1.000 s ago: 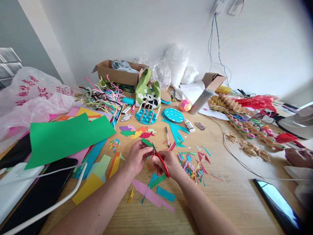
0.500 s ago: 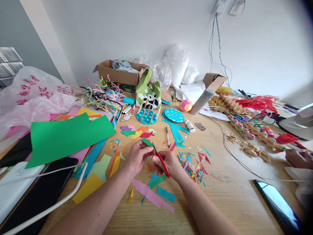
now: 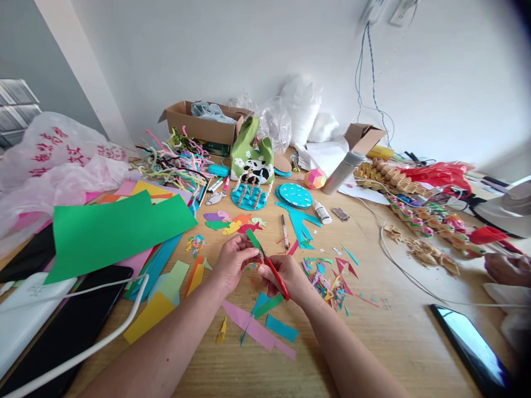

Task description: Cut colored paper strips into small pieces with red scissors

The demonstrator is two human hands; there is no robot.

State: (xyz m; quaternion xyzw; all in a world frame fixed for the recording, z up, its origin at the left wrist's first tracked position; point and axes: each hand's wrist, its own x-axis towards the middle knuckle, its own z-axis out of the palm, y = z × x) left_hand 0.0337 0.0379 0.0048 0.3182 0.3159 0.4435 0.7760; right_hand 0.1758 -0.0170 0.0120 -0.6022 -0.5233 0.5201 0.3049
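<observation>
Pinched in the fingers of my left hand is a small strip of green paper. My right hand grips red-handled scissors, whose blades lie against the green strip beside my left fingertips. Below my hands, a pink paper strip, a blue paper piece and a green offcut rest on the table. A heap of coloured scraps is to the right of my right hand. Several paper fish lie just beyond my left hand.
Large green sheets cover a paper stack at left, near a white cable. A panda bag, a glue bottle and a grey thermos stand farther back. At right are a phone and another person's hand.
The green strip has turned to point more upward and away between my left fingers. Both hands stay nearly in place, with the scissors still at the paper.
</observation>
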